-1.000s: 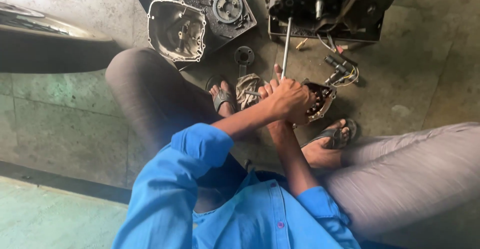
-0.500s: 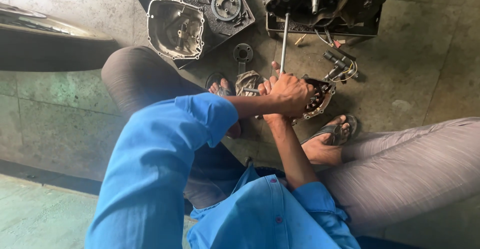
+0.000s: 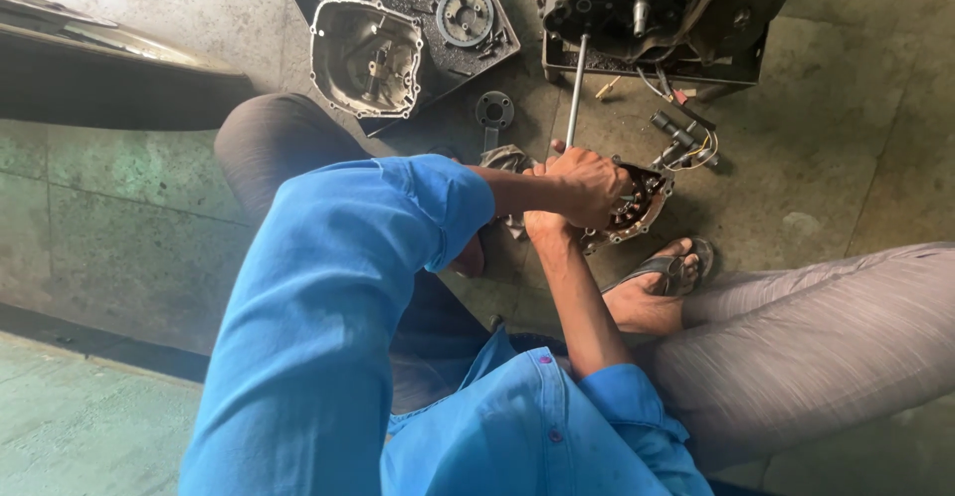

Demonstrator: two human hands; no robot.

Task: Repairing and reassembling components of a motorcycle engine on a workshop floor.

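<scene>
1. Left hand is clenched in a fist around the handle of a long metal rod tool. The shaft runs up and away towards the engine block, and the fist gives leverage on it.
2. Right hand sits under and behind the left, mostly hidden. It seems to brace the round wound part from below; can't tell how its fingers are set.
3. That part, a ring of copper-coloured coils, sits low between the knees, touching both hands and just above the sandalled foot, so the body steadies it.
4. Its wires and connector plugs trail off to the right on the floor, out of the tool's way.
5. The engine cover lies open side up on a dark tray with the gears. Loose bits are kept together within reach.
6. A small round part lies on the floor between the tray and the hands.
</scene>
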